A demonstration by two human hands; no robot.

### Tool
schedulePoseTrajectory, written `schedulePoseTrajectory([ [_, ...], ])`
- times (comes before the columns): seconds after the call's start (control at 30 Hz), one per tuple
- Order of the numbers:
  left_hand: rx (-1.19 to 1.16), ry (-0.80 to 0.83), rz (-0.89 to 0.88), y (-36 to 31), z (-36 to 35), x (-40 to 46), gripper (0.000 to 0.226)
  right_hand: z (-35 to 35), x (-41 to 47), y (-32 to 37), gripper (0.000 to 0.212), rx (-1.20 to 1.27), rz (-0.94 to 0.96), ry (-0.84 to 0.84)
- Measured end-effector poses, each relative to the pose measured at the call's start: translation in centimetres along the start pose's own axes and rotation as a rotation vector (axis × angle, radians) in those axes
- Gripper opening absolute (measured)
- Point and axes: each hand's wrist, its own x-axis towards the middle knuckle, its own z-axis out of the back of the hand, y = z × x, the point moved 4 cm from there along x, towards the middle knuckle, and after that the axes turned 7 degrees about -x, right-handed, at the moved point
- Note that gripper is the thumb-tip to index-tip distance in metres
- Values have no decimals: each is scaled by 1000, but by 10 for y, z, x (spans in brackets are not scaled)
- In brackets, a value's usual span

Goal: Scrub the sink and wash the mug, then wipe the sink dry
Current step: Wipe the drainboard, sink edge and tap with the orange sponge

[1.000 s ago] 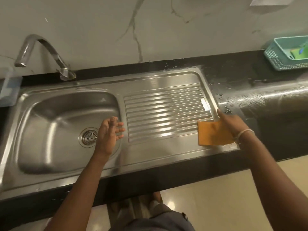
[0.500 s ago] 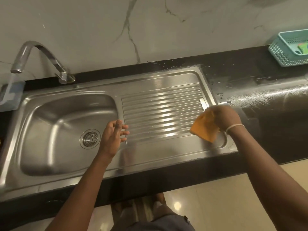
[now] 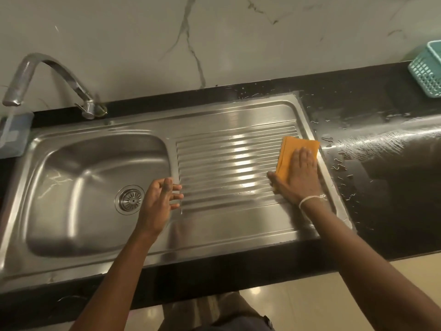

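Note:
A stainless steel sink point(image 3: 78, 244) with a basin on the left and a ribbed drainboard point(image 3: 226, 163) on the right is set in a black counter. An orange cloth point(image 3: 290, 151) lies flat at the drainboard's right edge. My right hand point(image 3: 297, 177) presses down on the cloth with flat fingers. My left hand point(image 3: 160, 201) hovers with fingers apart over the basin's right rim, holding nothing. No mug is in view.
A curved metal tap point(image 3: 47, 75) stands at the back left, above a translucent container point(image 3: 14, 132). The black counter point(image 3: 381, 177) right of the sink is wet with droplets. A teal plastic basket point(image 3: 427, 72) sits at the far right. A marble wall rises behind.
My right hand lifted the orange cloth from the drainboard's front right corner, carried it away from me and laid it flat near the right edge. My left hand shifted slightly right.

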Motion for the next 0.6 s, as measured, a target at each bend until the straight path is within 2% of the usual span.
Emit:
schedulePoseTrajectory([
  [0.07, -9, -12, 6, 0, 6, 0, 54, 7, 34, 2, 115, -23, 99, 29],
  [0.2, -35, -35, 4, 0, 21, -1, 74, 34, 108, 9, 104, -30, 254, 106],
  [0.33, -74, -73, 4, -3, 33, 1, 77, 54, 160, 24, 89, 76, 236, 120],
  [0.47, -79, -71, -4, -7, 35, 5, 74, 33, 156, 18, 86, -5, 227, 87],
  [0.6, -87, -43, -17, -6, 31, 4, 76, 16, 105, 0, 89, -59, 247, 46],
])
